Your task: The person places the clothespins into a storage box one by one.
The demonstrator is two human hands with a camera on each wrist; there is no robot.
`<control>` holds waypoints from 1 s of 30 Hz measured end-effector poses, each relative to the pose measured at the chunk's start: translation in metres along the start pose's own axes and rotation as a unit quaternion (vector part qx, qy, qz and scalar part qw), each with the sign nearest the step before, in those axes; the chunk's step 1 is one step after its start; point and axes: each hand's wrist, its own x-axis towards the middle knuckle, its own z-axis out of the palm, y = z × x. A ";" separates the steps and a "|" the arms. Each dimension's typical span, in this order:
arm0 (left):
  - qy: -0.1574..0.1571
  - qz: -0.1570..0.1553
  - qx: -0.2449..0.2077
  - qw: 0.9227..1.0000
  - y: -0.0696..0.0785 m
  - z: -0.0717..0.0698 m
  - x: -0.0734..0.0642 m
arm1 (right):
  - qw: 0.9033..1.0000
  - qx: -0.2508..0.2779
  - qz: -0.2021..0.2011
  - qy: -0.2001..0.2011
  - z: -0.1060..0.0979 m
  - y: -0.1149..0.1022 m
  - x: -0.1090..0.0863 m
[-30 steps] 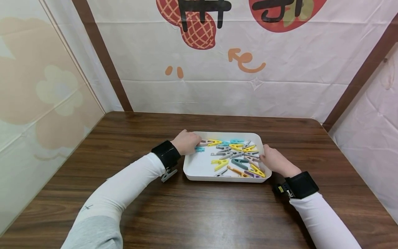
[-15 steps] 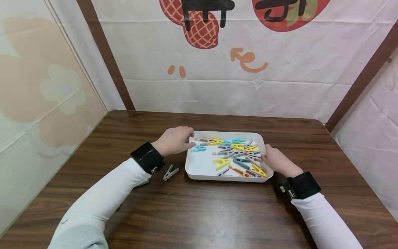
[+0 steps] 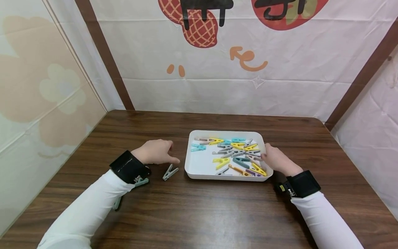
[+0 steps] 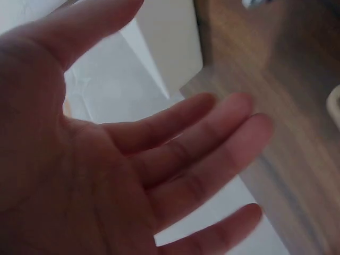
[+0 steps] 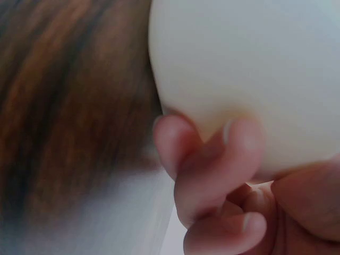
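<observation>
A white tray (image 3: 196,167) lies on the table with several clothespins in yellow, blue, grey, orange and purple. My right hand (image 3: 278,160) grips its right rim; in the right wrist view the curled fingers (image 5: 220,164) press against the white wall. Left of the tray, my left hand (image 3: 155,152) hovers over the table, holding nothing. Its fingers (image 4: 196,143) are spread and relaxed in the left wrist view. Just below its fingertips lies a grey clothespin (image 3: 170,172). A light blue clothespin (image 3: 198,147) sits at the tray's left end, a yellow clothespin (image 3: 221,163) nearer the front.
Two grey-green clothespins, one by the left wrist (image 3: 142,182) and one beside the left sleeve (image 3: 116,204), lie partly hidden on the brown wooden table (image 3: 199,214). Printed white cloth (image 3: 199,93) hangs behind the table and at both sides.
My left hand has left the tray's left end, moving left and toward me, and its fingers have spread. Loose clothespins it covered now show. My right hand stays at the rim.
</observation>
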 end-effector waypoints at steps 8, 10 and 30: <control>-0.030 -0.012 0.037 0.999 0.004 0.019 -0.002 | 1.000 -0.003 0.002 0.003 0.001 0.000 0.000; -0.028 -0.012 0.044 0.999 0.006 0.021 -0.002 | 1.000 -0.002 0.003 0.002 0.001 0.000 0.000; 0.002 0.007 0.048 0.999 0.015 0.027 -0.003 | 1.000 0.004 0.001 0.002 0.001 0.000 -0.001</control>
